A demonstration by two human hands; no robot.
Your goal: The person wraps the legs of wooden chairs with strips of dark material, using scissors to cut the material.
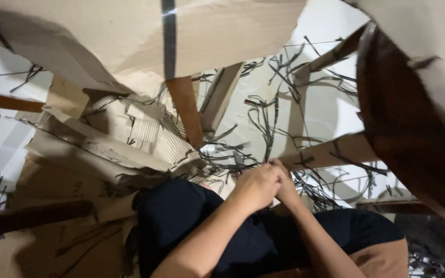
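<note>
Hands (pixel 266 183) clasped among black strips (pixel 263 128)

A single head-worn camera looks steeply down from close above the person's lap, facing the littered floor (pixel 325 108) beyond.

Thin black strips (pixel 263 128), tangled & curled, strewn on pale floor btwn wood slats.
</note>
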